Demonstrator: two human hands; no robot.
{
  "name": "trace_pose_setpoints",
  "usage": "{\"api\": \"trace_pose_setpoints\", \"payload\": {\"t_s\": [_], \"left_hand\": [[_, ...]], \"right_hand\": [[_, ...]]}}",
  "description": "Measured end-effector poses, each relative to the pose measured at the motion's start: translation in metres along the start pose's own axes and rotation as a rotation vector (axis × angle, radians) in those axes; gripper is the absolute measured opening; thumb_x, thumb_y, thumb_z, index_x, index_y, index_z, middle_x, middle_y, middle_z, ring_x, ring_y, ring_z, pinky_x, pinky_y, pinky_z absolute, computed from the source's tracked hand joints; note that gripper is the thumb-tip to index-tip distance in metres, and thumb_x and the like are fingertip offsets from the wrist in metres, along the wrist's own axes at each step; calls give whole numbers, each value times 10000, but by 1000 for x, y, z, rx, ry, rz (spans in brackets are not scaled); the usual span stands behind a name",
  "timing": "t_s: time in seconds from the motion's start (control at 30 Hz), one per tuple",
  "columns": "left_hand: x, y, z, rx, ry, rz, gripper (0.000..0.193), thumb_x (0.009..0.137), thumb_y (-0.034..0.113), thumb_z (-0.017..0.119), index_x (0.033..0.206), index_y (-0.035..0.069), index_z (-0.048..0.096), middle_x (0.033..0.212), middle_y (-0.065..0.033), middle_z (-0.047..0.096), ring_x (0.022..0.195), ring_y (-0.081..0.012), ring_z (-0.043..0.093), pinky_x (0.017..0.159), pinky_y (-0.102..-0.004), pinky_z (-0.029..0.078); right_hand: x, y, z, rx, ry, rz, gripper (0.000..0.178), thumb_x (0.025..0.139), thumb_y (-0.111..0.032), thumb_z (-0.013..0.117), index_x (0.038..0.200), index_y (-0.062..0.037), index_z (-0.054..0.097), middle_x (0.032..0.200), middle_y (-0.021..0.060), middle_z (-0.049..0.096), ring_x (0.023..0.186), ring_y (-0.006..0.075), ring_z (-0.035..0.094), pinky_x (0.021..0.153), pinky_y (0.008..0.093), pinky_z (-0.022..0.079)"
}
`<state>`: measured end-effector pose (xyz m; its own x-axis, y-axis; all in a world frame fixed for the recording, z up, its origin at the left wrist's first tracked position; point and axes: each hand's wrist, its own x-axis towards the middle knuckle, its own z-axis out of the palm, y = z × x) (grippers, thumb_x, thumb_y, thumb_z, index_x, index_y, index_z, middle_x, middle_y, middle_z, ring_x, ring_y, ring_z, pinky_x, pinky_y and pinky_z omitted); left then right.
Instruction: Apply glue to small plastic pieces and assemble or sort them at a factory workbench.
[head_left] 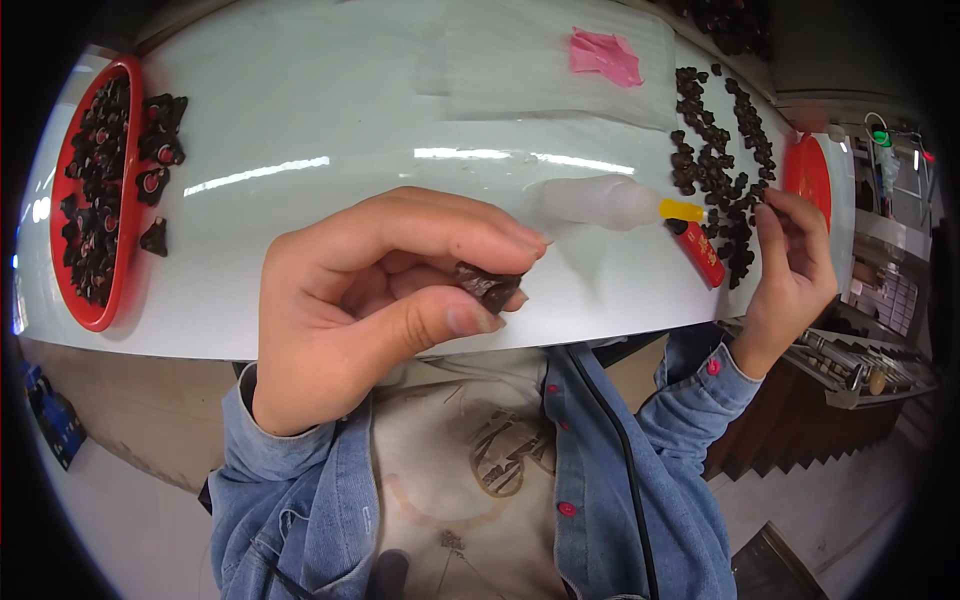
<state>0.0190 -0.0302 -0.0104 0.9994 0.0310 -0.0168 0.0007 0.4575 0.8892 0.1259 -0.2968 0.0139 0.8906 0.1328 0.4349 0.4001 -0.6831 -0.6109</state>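
Note:
A small dark brown, lumpy piece [489, 287] is pinched between the thumb and fingers of my left hand [345, 290], raised over the table's near edge. Over at the right, my right hand [797, 260] reaches to a spread of small dark pieces [712, 150]. Its thumb and fingertips are drawn together at the edge of that spread; whether a piece is between them is hidden. A translucent squeeze bottle [600, 202] with a yellow tip lies on its side between my hands. Beside the tip is a red lighter-shaped object [697, 254] with a black end.
A red oval tray [132, 200] at the left is filled with dark pieces, some bearing red rings. Several similar pieces [153, 185] lie beside it. A pink cloth-like scrap [606, 57] rests on a translucent sheet [520, 85] at the back. Another red container [808, 180] stands far right.

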Motion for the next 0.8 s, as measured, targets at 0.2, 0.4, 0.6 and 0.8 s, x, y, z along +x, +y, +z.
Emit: {"api": "trace_pose_setpoints", "payload": {"t_s": [0.2, 0.4, 0.6, 0.8], "left_hand": [[1, 0, -2, -71, -31, -36, 209, 751, 47, 643, 920, -44, 562, 950, -206, 575, 727, -206, 620, 626, -259, 538], [-5, 9, 4, -224, 38, -172, 219, 738, 28, 659, 901, -87, 567, 901, -206, 591, 787, -221, 622, 667, -281, 540], [-4, 8, 0, -245, -12, -174, 205, 720, -1, 668, 878, -96, 578, 878, -204, 603, 793, -225, 625, 687, -285, 537], [-4, 2, -4, -142, -50, -106, 211, 706, -24, 670, 885, -98, 583, 879, -212, 606, 757, -224, 629, 683, -279, 536]], "right_hand": [[-24, -44, 2, 403, -128, -116, 150, 699, 93, 598, 843, 56, 577, 877, 145, 557, 739, 143, 534, 645, 209, 415], [-34, -92, 46, 687, -494, -286, 281, 637, 104, 654, 859, 17, 506, 771, 163, 531, 578, 139, 488, 508, 211, 390], [-29, -97, 53, 588, -601, -342, 329, 617, 141, 673, 880, 27, 511, 773, 151, 546, 588, 134, 521, 522, 213, 413], [-33, -101, 53, 492, -556, -417, 296, 629, 186, 611, 873, 44, 523, 778, 163, 552, 538, 128, 514, 507, 220, 421]]}}
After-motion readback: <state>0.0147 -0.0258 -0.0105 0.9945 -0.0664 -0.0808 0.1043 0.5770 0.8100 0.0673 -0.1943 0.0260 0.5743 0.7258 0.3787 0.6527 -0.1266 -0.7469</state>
